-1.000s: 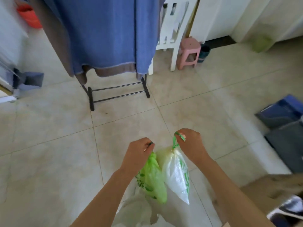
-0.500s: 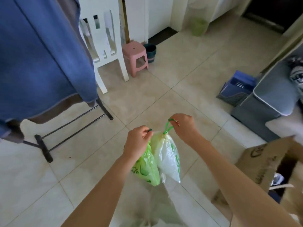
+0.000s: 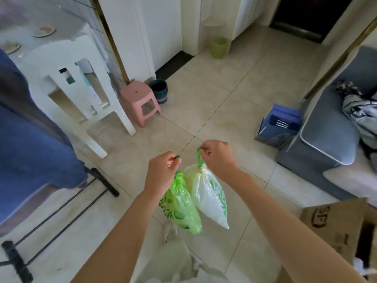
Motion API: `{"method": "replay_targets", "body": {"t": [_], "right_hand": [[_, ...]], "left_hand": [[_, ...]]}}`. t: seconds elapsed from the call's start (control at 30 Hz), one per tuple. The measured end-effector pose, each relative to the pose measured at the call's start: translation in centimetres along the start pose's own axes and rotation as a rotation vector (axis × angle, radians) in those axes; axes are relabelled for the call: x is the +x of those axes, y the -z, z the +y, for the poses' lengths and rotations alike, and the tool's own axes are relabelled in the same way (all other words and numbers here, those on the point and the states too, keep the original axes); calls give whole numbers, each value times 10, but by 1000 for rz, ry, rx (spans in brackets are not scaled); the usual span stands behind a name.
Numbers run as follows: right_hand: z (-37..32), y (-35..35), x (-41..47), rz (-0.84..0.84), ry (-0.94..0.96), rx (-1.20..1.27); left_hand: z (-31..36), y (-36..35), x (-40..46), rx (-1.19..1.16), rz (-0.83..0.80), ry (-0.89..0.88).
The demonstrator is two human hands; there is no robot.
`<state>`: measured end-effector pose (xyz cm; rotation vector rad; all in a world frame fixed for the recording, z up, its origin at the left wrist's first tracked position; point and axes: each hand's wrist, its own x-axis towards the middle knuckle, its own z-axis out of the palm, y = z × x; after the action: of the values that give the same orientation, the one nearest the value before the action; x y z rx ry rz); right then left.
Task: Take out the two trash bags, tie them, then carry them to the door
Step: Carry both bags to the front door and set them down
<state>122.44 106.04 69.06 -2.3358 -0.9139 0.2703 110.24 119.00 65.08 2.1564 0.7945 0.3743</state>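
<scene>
Green plastic forms the bag [image 3: 180, 207] that hangs from our left hand [image 3: 162, 170], while a white bag [image 3: 210, 201] with green print hangs from our right hand [image 3: 219, 158]. Compared with a second ago, our view has swung away from the blue cloth [image 3: 30, 144] on the drying rack [image 3: 61, 207] toward the open tiled floor [image 3: 214, 103] and a dark doorway [image 3: 306, 17] at top right; we judge that both bags are tied and the carry to the door is under way. The left fingers [image 3: 172, 160] are curled shut, pinching the dark green drawstring directly above the gathered neck. The right fingers [image 3: 207, 151] pinch the green loop [image 3: 199, 158], so the white bag dangles slightly lower. Both bags hang clear of the floor, touching each other between our forearms. A pink stool [image 3: 140, 103] and a cardboard box [image 3: 336, 225] lie to either side of the path.
</scene>
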Motion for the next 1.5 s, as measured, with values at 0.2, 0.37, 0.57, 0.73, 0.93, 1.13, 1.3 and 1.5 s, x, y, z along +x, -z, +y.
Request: {"method": "replay_targets", "body": {"t": [0.2,0.37,0.57,0.73,0.93,1.13,1.3,1.5], "right_hand": [[52,23,119,52,-104,-20],[86,57,214,122,-192,-50],[134,97,312,172,-310,-55],[184,130,397,185,-345,-68],[249,183,507,175,-324,-66],[311,232,606,161,-284,-43],[367,270,689,198,-305,-57],[443,319,804,172,-322,-158]], "left_hand": [[26,-36,137,-4,-94,-40],[53,-71,255,-31,-237,-86],[108,-112,372,14,-282,-199],[148,-158,467,30,-270,-234],[203,-222,584,-53,-255,-169],[263,-272,684,-17,-228,-175],[309,-322,774,-46,-231,-204],[359,-393,897,-50,-304,-281]]}}
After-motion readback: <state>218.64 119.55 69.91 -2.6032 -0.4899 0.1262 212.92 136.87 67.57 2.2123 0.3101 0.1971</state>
